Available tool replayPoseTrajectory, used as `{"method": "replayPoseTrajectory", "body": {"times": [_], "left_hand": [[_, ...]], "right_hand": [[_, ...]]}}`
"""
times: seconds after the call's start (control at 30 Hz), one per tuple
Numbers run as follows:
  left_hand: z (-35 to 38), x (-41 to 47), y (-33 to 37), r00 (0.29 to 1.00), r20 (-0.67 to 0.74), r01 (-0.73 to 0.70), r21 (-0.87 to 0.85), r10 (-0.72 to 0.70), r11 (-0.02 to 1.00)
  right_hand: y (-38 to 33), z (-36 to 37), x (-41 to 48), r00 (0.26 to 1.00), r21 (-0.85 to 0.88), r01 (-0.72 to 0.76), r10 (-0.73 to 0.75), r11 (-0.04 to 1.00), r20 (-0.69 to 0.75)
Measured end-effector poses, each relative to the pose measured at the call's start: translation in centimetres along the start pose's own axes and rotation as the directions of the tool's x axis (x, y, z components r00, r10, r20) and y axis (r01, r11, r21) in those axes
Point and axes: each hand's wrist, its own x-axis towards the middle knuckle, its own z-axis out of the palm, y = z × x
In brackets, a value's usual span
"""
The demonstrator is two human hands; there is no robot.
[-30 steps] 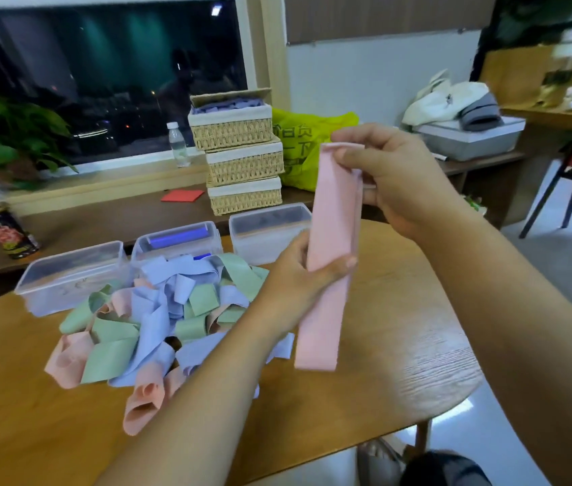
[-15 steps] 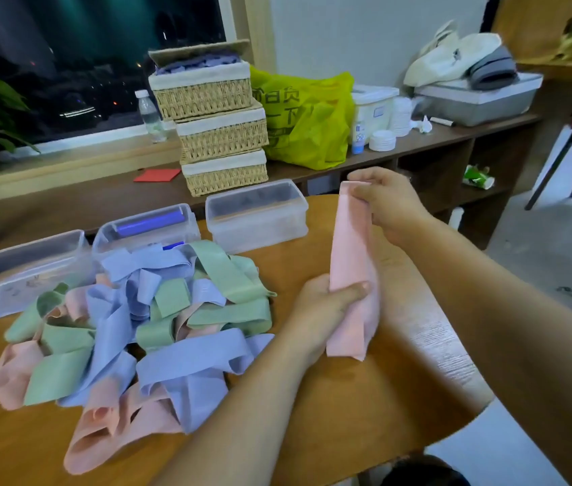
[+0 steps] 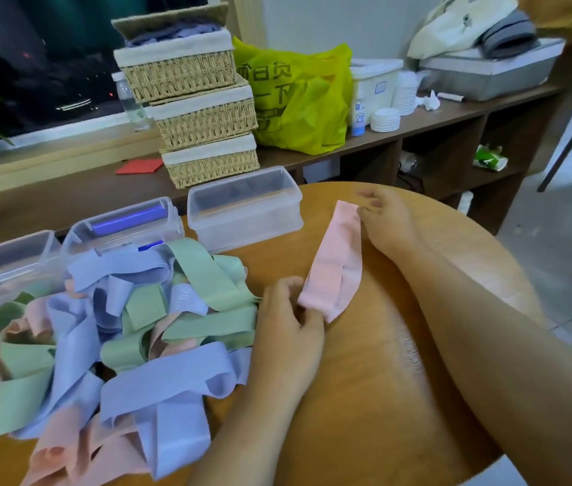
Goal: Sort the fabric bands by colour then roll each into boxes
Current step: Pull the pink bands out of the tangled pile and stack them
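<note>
Head view, and the pink band (image 3: 335,261) is down flat on the wooden table (image 3: 365,380), stretched out lengthwise between the two hands. The left hand (image 3: 291,320) has the near end: thumb and curled fingers close on that end of the fabric, a clear pinch. At the far end is the right hand (image 3: 388,219), its fingertips right at the band's top corner. They are blurred there, so I cannot tell whether they pinch the cloth or only touch it. The right forearm runs along the table just to the right of the band.

Straight to the left of the left hand, almost touching its knuckles, sits the unsorted pile of bands (image 3: 130,327): lilac-blue, green and pink strips looped over one another, spilling toward the near table edge.

Beyond the pile, three clear plastic boxes stand in a row. The right box (image 3: 246,212) stands to the left of the right hand's grip, near the band's far end, and shows nothing inside but a wooden floor. The middle box (image 3: 123,226) holds a blue roll (image 3: 126,219). The left box (image 3: 4,264) is partly hidden by the pile.

Further back, well beyond both grips, three stacked wicker baskets (image 3: 203,110) stand on a low shelf beside a yellow-green bag (image 3: 298,100).
</note>
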Motion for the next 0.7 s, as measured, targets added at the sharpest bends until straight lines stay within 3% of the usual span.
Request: {"method": "replayPoseTrajectory", "body": {"times": [0.2, 0.37, 0.53, 0.7], "left_hand": [[0.2, -0.6, -0.6, 0.991, 0.027, -0.133, 0.191, 0.130, 0.972], [0.1, 0.1, -0.8, 0.990, 0.017, -0.139, 0.182, 0.138, 0.973], [-0.6, 0.6, -0.6, 0.998, -0.015, -0.067, 0.094, 0.069, 0.993], [-0.9, 0.5, -0.4, 0.998, -0.025, -0.053, 0.055, 0.055, 0.997]], "right_hand": [[-1.5, -1.9, -5.0, 0.994, 0.008, 0.041, -0.041, 0.999, 0.098], [-2.4, -2.8, -10.6, 0.961, -0.046, 0.162, -0.147, 0.986, 0.234], [-1.5, -3.3, -13.8, 0.940, -0.214, 0.281, -0.224, 0.935, 0.256], [-1.3, -3.1, -13.8, 0.950, -0.313, 0.268, -0.197, 0.911, 0.241]]}}
